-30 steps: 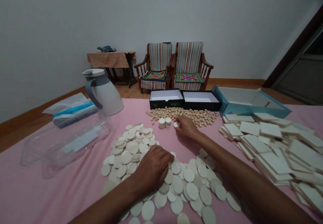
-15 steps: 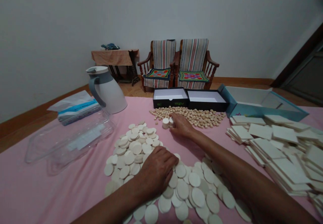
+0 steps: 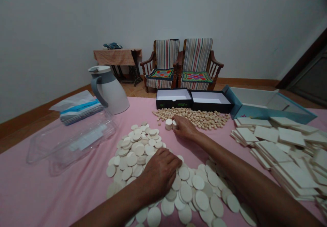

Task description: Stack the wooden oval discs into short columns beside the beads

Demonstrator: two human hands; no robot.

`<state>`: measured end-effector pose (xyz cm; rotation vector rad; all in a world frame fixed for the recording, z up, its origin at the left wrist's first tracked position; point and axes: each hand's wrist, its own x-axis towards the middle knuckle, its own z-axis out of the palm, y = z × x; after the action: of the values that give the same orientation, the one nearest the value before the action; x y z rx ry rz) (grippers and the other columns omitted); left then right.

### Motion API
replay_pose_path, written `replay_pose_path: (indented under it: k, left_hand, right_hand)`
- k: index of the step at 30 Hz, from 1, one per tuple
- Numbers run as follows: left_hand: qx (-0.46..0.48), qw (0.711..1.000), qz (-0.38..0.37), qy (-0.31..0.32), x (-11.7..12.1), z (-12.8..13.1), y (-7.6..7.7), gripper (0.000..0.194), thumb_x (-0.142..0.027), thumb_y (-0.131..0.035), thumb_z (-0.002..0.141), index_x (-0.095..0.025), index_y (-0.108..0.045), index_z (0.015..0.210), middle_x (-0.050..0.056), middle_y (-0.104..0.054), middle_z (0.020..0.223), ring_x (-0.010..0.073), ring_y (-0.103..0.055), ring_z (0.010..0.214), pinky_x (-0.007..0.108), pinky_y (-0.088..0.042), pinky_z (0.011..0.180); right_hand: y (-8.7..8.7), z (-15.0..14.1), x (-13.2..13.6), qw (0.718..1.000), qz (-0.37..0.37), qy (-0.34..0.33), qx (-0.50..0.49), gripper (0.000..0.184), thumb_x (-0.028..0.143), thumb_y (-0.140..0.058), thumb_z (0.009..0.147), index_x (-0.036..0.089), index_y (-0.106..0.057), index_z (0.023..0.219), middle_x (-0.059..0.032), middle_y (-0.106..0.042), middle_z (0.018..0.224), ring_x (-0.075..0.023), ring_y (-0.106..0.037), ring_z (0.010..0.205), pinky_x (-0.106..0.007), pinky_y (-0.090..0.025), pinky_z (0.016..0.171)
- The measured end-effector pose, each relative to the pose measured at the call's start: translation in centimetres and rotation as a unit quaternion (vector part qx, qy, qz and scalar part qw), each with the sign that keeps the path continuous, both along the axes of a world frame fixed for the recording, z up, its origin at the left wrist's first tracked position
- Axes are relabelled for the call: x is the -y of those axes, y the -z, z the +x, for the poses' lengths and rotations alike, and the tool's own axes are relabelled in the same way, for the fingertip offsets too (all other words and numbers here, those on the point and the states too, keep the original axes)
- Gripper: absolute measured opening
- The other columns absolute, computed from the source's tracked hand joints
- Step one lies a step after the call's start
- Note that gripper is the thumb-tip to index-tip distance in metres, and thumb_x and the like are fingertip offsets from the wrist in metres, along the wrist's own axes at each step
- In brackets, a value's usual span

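My left hand (image 3: 159,172) rests knuckles-up on a wide heap of pale round discs (image 3: 133,152) on the pink tablecloth (image 3: 51,193), its fingers curled down among them; what they hold, if anything, is hidden. My right hand (image 3: 184,127) reaches further out, fingers closed round a short stack of small white discs (image 3: 174,123). A second short stack (image 3: 168,124) stands just to its left. Behind both lies a spread of small tan round pieces (image 3: 201,116).
A white jug with a grey handle (image 3: 108,90) and clear plastic trays (image 3: 74,140) sit at the left. Two open black boxes (image 3: 194,99) and a blue box (image 3: 268,106) stand at the back. Piles of pale square tiles (image 3: 283,145) fill the right. Two striped armchairs (image 3: 182,65) stand beyond.
My right hand has moved left from the table beside the short stacks and closed round the right-hand stack. My left hand has stayed on the disc heap. The view has shifted slightly.
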<state>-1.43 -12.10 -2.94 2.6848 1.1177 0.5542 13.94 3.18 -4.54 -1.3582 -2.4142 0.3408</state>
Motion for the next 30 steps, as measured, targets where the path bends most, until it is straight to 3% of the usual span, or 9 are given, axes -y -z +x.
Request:
replay_pose_path:
  k: [9, 14, 18, 22, 30]
  left_hand:
    - [0.001, 1.0, 0.003, 0.003, -0.1, -0.1, 0.3, 0.026, -0.007, -0.045, 0.08, -0.017, -0.058, 0.1, 0.007, -0.063, 0.086, 0.0204, -0.054, 0.084, 0.039, -0.042, 0.084]
    - [0.015, 1.0, 0.008, 0.01, -0.1, -0.1, 0.3, 0.03, -0.005, -0.044, 0.079, -0.017, -0.058, 0.103, 0.008, -0.065, 0.088, 0.0209, -0.056, 0.085, 0.04, -0.042, 0.085]
    - [0.06, 0.998, 0.022, 0.006, 0.2, -0.1, -0.2, 0.03, -0.006, -0.044, 0.082, -0.015, -0.059, 0.106, 0.009, -0.066, 0.096, 0.0214, -0.057, 0.092, 0.04, -0.043, 0.086]
    - [0.089, 0.995, 0.041, 0.01, 0.2, -0.1, -0.9, 0.026, -0.008, -0.043, 0.086, -0.015, -0.059, 0.106, 0.009, -0.067, 0.097, 0.0196, -0.058, 0.092, 0.039, -0.044, 0.088]
    - [0.025, 0.998, 0.039, 0.031, 0.2, 0.2, -0.7, 0.02, -0.014, -0.045, 0.09, -0.018, -0.062, 0.1, 0.009, -0.068, 0.091, 0.0198, -0.06, 0.09, 0.04, -0.044, 0.089]
  right_hand:
    - [-0.9, 0.2, 0.4, 1.0, 0.004, 0.004, -0.026, 0.037, 0.017, -0.059, 0.074, 0.017, -0.055, 0.111, -0.0122, -0.062, 0.111, -0.023, -0.055, 0.103, -0.033, -0.04, 0.086]
    - [-2.1, 3.3, 2.3, 0.994, 0.034, 0.008, -0.1, 0.035, 0.016, -0.057, 0.076, 0.016, -0.054, 0.111, -0.0095, -0.063, 0.103, -0.0189, -0.058, 0.089, -0.031, -0.044, 0.079]
    - [-1.1, 6.8, 5.3, 0.991, -0.018, 0.031, -0.131, 0.027, 0.019, -0.055, 0.08, 0.016, -0.057, 0.107, -0.0063, -0.065, 0.092, -0.0165, -0.06, 0.077, -0.029, -0.046, 0.069]
    - [-0.7, 10.0, 7.9, 0.993, -0.054, 0.032, -0.103, 0.019, 0.017, -0.054, 0.081, 0.017, -0.061, 0.098, -0.0066, -0.066, 0.087, -0.0172, -0.061, 0.077, -0.03, -0.046, 0.069]
    - [-3.9, 13.8, 10.5, 0.989, -0.145, -0.03, 0.012, 0.036, 0.004, -0.057, 0.066, 0.018, -0.064, 0.098, -0.0074, -0.064, 0.095, -0.0193, -0.058, 0.086, -0.03, -0.044, 0.076]
